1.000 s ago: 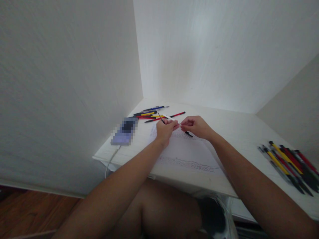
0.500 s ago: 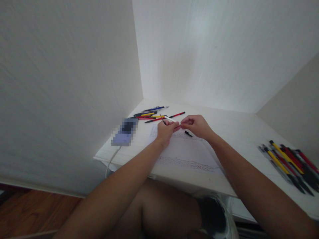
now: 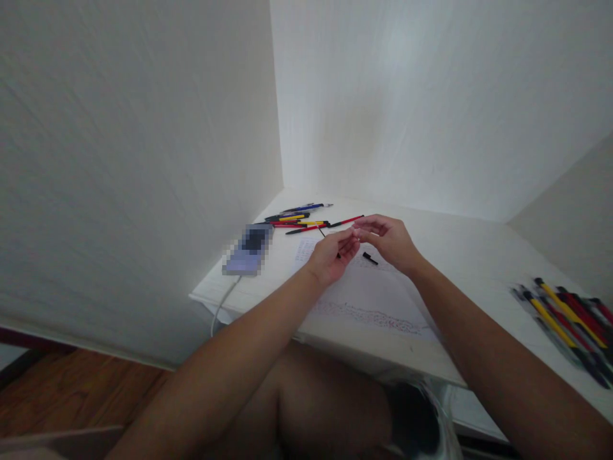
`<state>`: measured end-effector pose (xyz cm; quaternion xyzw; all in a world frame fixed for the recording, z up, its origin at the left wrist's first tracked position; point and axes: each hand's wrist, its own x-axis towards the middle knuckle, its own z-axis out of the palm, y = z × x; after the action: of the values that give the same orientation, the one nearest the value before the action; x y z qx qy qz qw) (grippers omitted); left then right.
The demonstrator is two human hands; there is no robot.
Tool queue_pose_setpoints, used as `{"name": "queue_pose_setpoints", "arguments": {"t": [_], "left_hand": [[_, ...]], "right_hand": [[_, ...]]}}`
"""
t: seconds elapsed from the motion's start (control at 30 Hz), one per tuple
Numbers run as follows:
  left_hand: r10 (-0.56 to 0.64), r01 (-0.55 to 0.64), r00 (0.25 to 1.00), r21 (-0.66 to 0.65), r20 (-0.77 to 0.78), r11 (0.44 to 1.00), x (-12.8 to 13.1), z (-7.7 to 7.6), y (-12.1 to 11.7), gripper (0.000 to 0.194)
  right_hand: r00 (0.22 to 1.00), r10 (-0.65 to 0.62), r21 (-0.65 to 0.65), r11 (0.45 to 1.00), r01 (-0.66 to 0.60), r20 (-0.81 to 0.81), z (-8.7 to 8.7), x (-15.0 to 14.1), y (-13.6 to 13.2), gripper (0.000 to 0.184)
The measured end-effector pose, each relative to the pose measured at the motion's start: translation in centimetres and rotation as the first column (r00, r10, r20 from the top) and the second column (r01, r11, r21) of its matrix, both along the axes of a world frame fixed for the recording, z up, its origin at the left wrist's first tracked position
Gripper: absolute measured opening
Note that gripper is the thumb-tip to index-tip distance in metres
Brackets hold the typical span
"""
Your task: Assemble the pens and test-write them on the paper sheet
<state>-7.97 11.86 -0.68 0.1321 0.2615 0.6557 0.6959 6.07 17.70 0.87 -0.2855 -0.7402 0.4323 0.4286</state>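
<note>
My left hand (image 3: 334, 257) is closed above the written paper (image 3: 368, 287). A thin dark stick (image 3: 322, 232), like a pen refill, pokes out past its fingers, and a small dark bit shows near the palm. My right hand (image 3: 389, 241) is closed in a pinch, its fingertips meeting those of the left. Something small and pale may be between the fingertips, but I cannot make it out. Just below the right hand, a black pen cap (image 3: 370, 258) lies on the paper.
Several pens (image 3: 299, 220) in blue, red, yellow and black lie at the back left. A phone (image 3: 249, 249) with a white cable (image 3: 225, 300) rests by the left edge. Another bunch of pens (image 3: 569, 319) lies at the right. White walls enclose the desk (image 3: 460, 255).
The white pen barrel seen in the left hand is no longer visible. My left hand has turned, palm more upward, and the fingertips of both hands now meet. The view has shifted slightly.
</note>
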Motion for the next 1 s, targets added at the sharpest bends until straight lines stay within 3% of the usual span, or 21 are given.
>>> {"name": "queue_pose_setpoints", "arguments": {"t": [0.07,0.17,0.3,0.4,0.53,0.7,0.87,1.0], "left_hand": [[-0.030,0.030,1.000,0.020,0.010,0.999,0.0,0.1,-0.1,0.007],[-0.080,0.078,0.997,0.079,0.020,0.994,-0.1,0.1,-0.2,0.004],[-0.145,0.141,0.989,0.123,0.025,0.982,-0.3,0.5,-0.5,0.006],[-0.184,0.180,0.983,0.120,0.022,0.976,-0.5,1.0,-0.8,0.007],[-0.224,0.222,0.974,0.158,-0.006,0.962,-0.7,1.6,-1.2,0.012],[-0.207,0.208,0.978,0.119,-0.021,0.971,-0.8,1.4,-0.9,0.001],[-0.155,0.173,0.978,0.127,-0.139,0.977,-0.8,0.8,-0.7,0.014],[-0.097,0.128,0.957,0.097,-0.272,0.987,-1.0,1.2,-0.8,0.030]], "right_hand": [[0.997,0.081,-0.118,0.990,-0.081,-0.011,0.1,-0.1,-0.3,0.030],[0.983,0.172,-0.322,0.928,-0.186,-0.070,0.1,-0.1,-0.6,0.036],[0.939,0.312,-0.414,0.843,-0.344,-0.144,0.0,0.5,-0.6,0.041],[0.917,0.380,-0.398,0.828,-0.396,-0.122,0.5,0.9,-0.6,0.039],[0.947,0.314,-0.322,0.892,-0.318,-0.065,1.1,1.0,-1.0,0.031],[0.968,0.242,-0.228,0.941,-0.250,-0.062,0.9,0.4,-1.0,0.024],[0.983,0.185,-0.119,0.976,-0.183,0.000,0.7,-0.2,-1.1,0.024],[1.000,0.017,0.035,0.999,-0.018,0.022,0.3,-0.4,-0.8,0.025]]}}
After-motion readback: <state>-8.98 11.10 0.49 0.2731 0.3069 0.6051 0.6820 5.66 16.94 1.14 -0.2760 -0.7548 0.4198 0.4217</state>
